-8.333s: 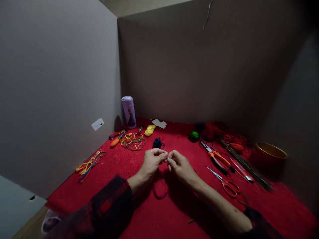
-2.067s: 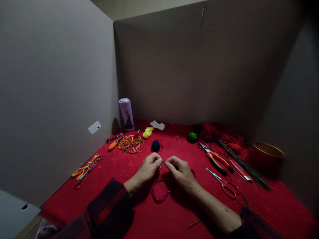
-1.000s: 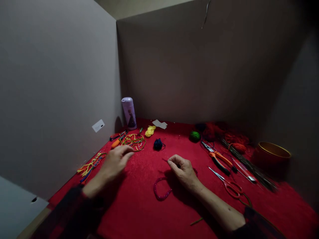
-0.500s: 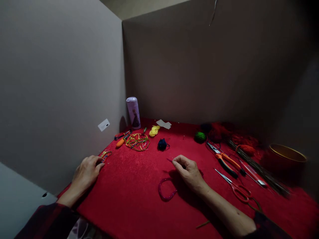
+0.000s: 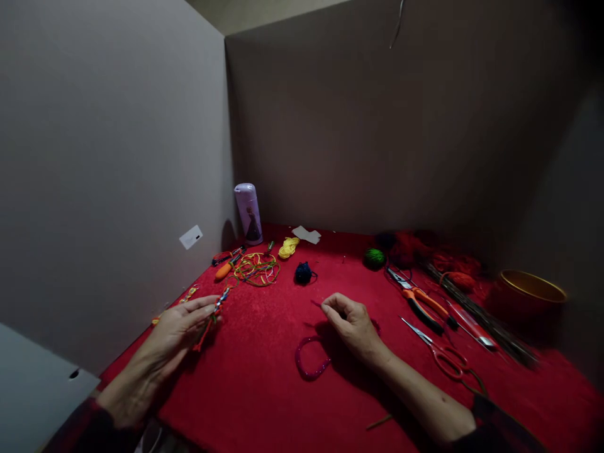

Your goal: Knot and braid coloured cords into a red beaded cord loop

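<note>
Between the thumb and fingers of my left hand [image 5: 177, 330] is a braided multicoloured cord [image 5: 220, 301] with blue, white, red and green strands, lifted off the cloth. A yellow piece [image 5: 189, 293] lies just behind this hand. My right hand [image 5: 352, 324] pinches the thin end of a dark pink, glittery cord [image 5: 309, 376]. That cord's loop rests on the red cloth to the left of the wrist, and part of it is hidden under the hand. Ahead of both hands sits a small dark blue yarn ball [image 5: 303, 272].
Scissors [image 5: 443, 355], orange-handled pliers [image 5: 422, 306], a red cutter [image 5: 472, 324], twigs [image 5: 472, 308] and a gold-rimmed bowl [image 5: 528, 292] occupy the right. Farther back are a green yarn ball [image 5: 375, 258], yellow yarn [image 5: 288, 247], tangled cords [image 5: 257, 269] and a lilac bottle [image 5: 248, 214].
My left hand has picked up the braided multicoloured cord from the cloth and moved it right. My right hand keeps its pinch on the pink cord. The view has shifted slightly.
</note>
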A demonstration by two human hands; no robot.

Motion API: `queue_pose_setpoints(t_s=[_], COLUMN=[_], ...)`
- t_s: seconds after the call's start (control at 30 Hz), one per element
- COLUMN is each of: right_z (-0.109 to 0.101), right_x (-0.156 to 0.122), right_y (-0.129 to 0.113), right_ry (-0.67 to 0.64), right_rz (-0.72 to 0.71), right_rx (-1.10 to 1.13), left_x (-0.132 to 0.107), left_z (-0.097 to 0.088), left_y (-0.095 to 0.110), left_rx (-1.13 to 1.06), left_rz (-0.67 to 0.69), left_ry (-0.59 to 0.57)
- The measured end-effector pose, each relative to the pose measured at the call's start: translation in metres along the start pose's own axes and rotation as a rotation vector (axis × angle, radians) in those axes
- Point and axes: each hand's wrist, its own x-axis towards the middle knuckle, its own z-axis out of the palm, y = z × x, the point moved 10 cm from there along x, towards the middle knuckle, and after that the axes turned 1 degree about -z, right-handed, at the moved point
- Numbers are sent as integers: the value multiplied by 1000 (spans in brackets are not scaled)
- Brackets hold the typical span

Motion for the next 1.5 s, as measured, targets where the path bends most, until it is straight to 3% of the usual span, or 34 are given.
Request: queue_pose_setpoints(t_s=[0.13, 0.3, 0.63, 1.07, 1.23, 1.37, 1.5], right_z=[0, -1, 1, 0, 0, 1, 2], right_x=[0, 0, 1, 0, -1, 0, 1], right_y=[-1, -1, 0, -4, -3, -1, 0], right_ry=[1, 2, -14, -16, -15, -12, -20], right_rz=[-6, -9, -16, -25, -23, -17, 1], right_rx=[4, 7, -15, -20, -15, -4, 10], left_x=[-12, -21, -23, -20, -28, -33, -27], left_z=[31, 51, 68, 70, 78, 99, 107], left_y=[-8, -18, -25, -31, -31, -21, -5], left_rx=[-150, -185, -179, -191, -241, -278, -237], left_rz=[-26, -26, 5, -4, -91, -120, -17], left_ry=[-65, -81, -119, -147, -148, -212, -207])
